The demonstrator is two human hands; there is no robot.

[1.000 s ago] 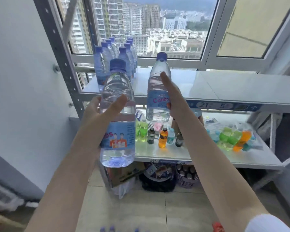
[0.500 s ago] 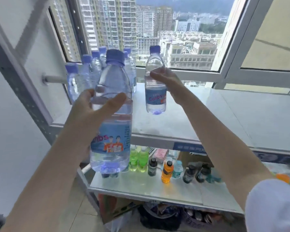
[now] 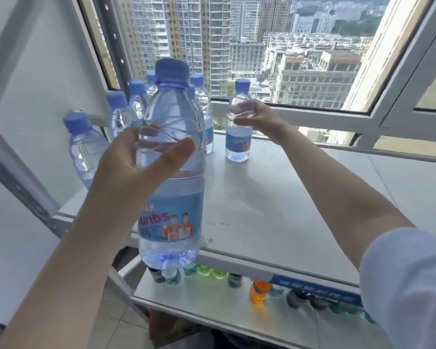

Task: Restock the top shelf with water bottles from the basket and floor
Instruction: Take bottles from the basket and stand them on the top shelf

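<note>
Two water bottles are gripped. Near bottle (image 3: 171,172) is wrapped at its shoulder by left hand (image 3: 134,165), held upright over the top shelf (image 3: 275,210) front edge. Far bottle (image 3: 239,122) is pinched at its shoulder by right hand (image 3: 257,119), base on the shelf, just right of the stocked bottles (image 3: 126,109).

1. The near bottle (image 3: 171,172) was clear plastic with a blue cap and a blue label showing two cartoon figures; it stood upright in the air at the top shelf's (image 3: 275,217) front edge, its base over the rim.
2. The far bottle (image 3: 239,122), same make but looking smaller, stood upright on the shelf towards the window, label facing me.
3. A cluster of like bottles (image 3: 134,107) stood upright at the shelf's back left, caps blue, just beside one another.
4. The shelf was a pale flat board, mostly bare on the right.
</note>
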